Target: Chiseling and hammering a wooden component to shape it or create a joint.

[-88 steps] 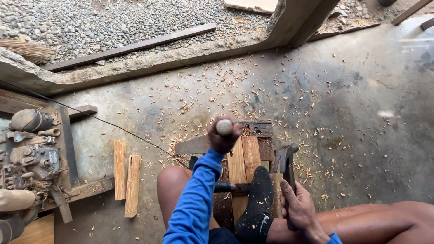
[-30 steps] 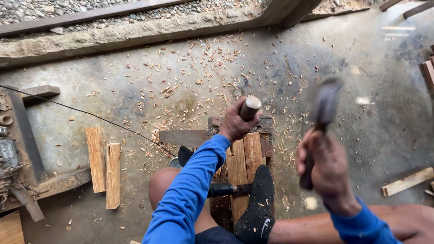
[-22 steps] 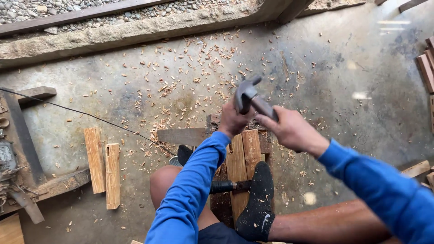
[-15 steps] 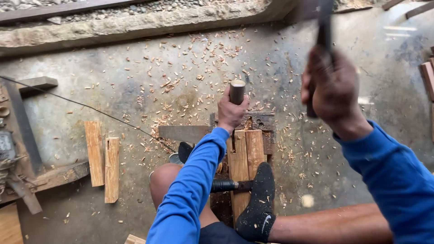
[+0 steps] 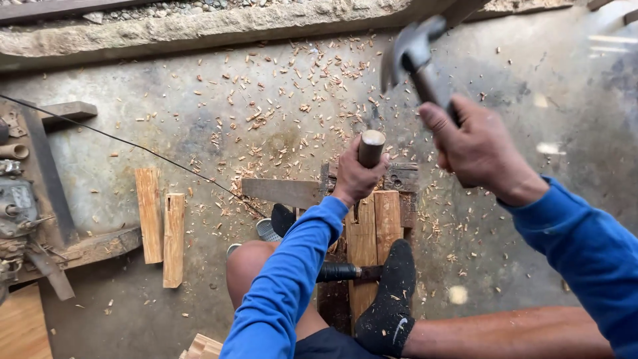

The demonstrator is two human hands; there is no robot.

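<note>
My left hand [image 5: 355, 178] grips a chisel with a round wooden handle [image 5: 371, 147], held upright on two wooden planks [image 5: 374, 229] lying side by side. My right hand [image 5: 480, 147] is raised above and to the right of the chisel, closed on the handle of a metal claw hammer [image 5: 412, 53], whose head is blurred. My foot in a black sock [image 5: 391, 299] presses on the planks' near end. A black-handled tool [image 5: 340, 271] lies across them by my knee.
Wood chips [image 5: 286, 106] cover the concrete floor. Two short boards [image 5: 161, 219] lie to the left, crossed by a thin black cable [image 5: 133, 145]. A machine on a wooden frame [image 5: 26, 199] stands at the far left. A concrete ledge [image 5: 219, 26] runs along the top.
The right hand struck the chisel top with the hammer, swung it up high, and now holds it lower and tilted toward the chisel. The left hand has kept the chisel in place.
</note>
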